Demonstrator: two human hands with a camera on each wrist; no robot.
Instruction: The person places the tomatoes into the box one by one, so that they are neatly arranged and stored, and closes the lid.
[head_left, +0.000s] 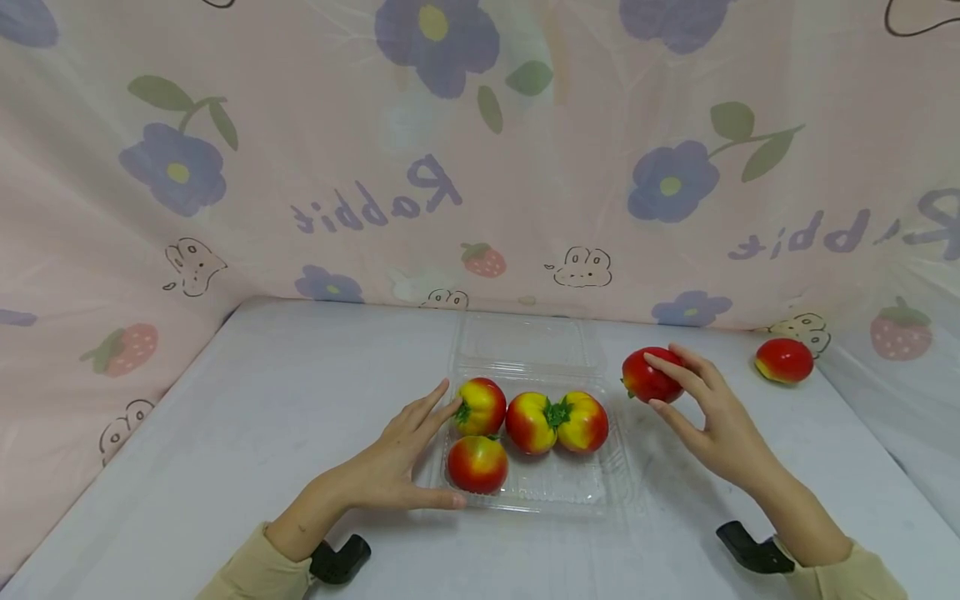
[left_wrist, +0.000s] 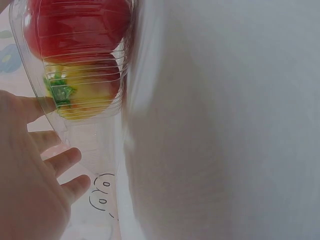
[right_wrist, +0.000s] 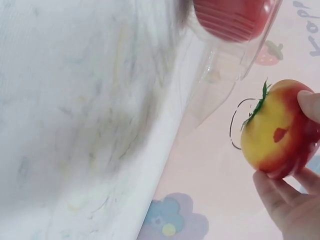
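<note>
My right hand (head_left: 718,421) holds a red-and-yellow tomato (head_left: 651,375) above the table, right of the clear plastic box (head_left: 558,479). In the right wrist view, fingers and thumb grip this tomato (right_wrist: 280,130) from opposite sides, its green calyx pointing away from the palm. My left hand (head_left: 390,462) lies at the box's left side, fingers spread; the thumb is at the near left corner and a fingertip is by a tomato (head_left: 482,407). Inside the box are also a front-left tomato (head_left: 477,464) and two side by side, a left one (head_left: 531,423) and a right one (head_left: 583,422).
Another red tomato (head_left: 784,361) lies at the far right of the white table (head_left: 300,375). The box's clear lid (head_left: 525,340) is folded back behind it. A patterned curtain (head_left: 525,183) hangs along the back and sides.
</note>
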